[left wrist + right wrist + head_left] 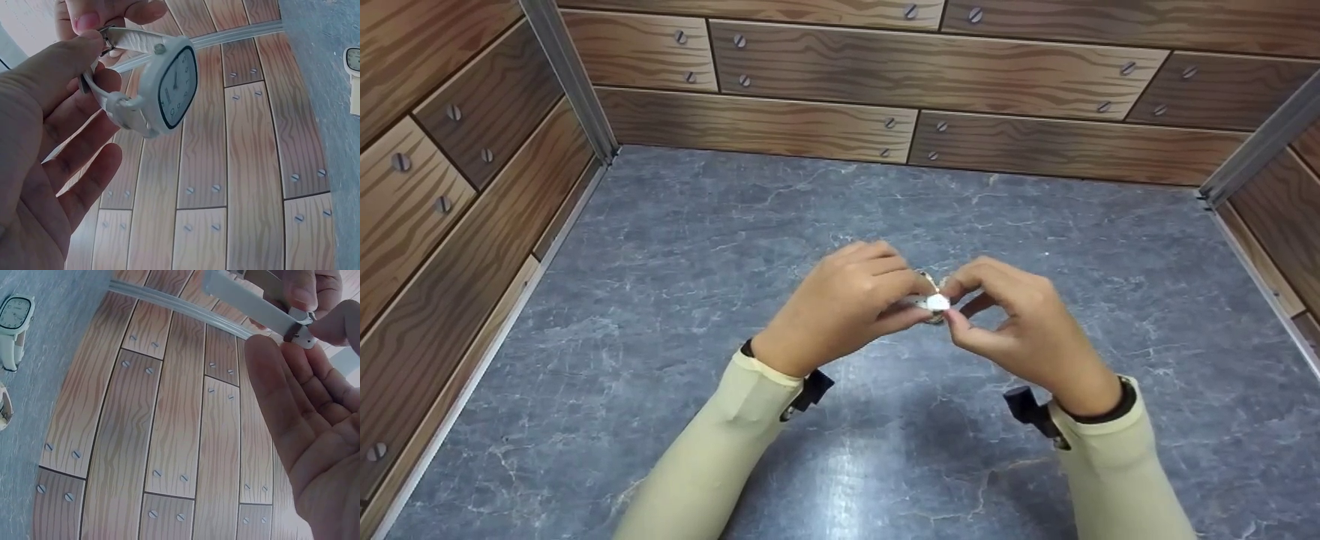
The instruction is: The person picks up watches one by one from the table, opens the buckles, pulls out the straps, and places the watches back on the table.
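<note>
Both hands hold a white wristwatch (173,84) with a rounded-square dial, raised above the table. In the head view only a small bright part of the watch (937,302) shows between the fingertips. My left hand (847,300) pinches the strap near its buckle, its other fingers loosely bent. From the opposite side, my right hand (1027,322) pinches the strap's end at the buckle (293,331) between thumb and index finger. The strap forms a loop, seen in the left wrist view. Fingers partly hide the buckle, so I cannot tell whether it is fastened.
Another white-strapped watch (16,315) lies on the grey marbled table (720,225) in the right wrist view. Part of a further round object (4,408) shows at that view's left edge. Wood-patterned walls (810,60) with metal corner strips enclose the table.
</note>
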`<state>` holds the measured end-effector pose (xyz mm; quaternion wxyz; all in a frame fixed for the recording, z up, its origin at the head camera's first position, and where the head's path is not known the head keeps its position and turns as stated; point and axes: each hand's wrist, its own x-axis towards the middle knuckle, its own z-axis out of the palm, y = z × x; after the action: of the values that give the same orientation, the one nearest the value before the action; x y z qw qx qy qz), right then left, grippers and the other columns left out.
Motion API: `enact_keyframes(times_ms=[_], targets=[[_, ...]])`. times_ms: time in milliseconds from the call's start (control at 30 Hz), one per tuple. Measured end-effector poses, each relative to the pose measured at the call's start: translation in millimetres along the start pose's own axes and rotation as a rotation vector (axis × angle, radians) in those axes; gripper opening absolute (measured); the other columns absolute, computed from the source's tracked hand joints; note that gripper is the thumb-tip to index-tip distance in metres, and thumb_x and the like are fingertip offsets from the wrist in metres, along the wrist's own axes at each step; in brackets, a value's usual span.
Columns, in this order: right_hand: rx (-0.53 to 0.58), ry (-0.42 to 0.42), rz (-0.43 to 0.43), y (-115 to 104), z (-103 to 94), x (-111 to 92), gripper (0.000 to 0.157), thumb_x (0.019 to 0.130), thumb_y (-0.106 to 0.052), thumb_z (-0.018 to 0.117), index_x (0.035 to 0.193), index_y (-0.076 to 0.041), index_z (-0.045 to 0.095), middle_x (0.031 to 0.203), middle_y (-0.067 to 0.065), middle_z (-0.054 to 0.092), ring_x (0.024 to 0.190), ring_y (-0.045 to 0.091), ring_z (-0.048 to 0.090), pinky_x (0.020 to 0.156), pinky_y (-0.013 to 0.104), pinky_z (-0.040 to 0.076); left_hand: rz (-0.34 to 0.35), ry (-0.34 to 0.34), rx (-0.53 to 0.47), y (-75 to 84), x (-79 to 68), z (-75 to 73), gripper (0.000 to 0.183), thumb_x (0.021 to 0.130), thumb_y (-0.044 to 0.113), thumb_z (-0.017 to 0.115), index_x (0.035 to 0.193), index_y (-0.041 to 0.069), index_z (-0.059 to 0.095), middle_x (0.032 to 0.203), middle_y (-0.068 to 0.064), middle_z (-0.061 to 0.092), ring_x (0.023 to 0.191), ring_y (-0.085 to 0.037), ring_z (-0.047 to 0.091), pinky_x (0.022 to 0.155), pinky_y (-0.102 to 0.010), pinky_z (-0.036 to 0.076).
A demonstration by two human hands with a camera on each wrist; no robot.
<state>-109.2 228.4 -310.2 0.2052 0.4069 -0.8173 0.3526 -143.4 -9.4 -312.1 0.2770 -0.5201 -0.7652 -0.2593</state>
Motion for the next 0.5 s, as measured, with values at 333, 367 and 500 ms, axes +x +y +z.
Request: enact_keyframes(times_ms=[333,367,500], targets=[[-0.098,0.025,0.004,0.4,1.9,-0.2,0.019,0.087,-0.001,0.071,0.104,-0.009,0.073,0.097,0.001,0.071,0.085,0.013,0.067,0.075,0.019,0.055,-0.040,-0.030,-0.002,-1.0,-2.1,0.7,0.022,0.102,0.031,0.067,0.108,0.013,0.079,0.095,0.003,0.075,0.094,-0.015,0.065,0.085,-0.027,0.052],[-0.112,0.019,0.009,0.5,2.2,-0.4,0.018,0.088,-0.003,0.073,0.104,-0.010,0.074,0.097,0.000,0.072,0.085,0.013,0.067,0.074,0.020,0.055,-0.043,-0.036,0.002,-0.9,-2.2,0.9,0.023,0.102,0.032,0.066,0.108,0.013,0.078,0.095,0.003,0.075,0.094,-0.014,0.066,0.085,-0.027,0.052],[-0.152,-0.002,0.008,1.0,3.2,-0.3,0.012,0.091,-0.010,0.078,0.103,-0.012,0.074,0.095,-0.001,0.072,0.082,0.013,0.066,0.074,0.019,0.054,-0.047,-0.049,0.014,-0.4,-1.9,1.1,0.025,0.102,0.034,0.066,0.108,0.013,0.078,0.094,0.003,0.075,0.093,-0.014,0.066,0.084,-0.027,0.052]])
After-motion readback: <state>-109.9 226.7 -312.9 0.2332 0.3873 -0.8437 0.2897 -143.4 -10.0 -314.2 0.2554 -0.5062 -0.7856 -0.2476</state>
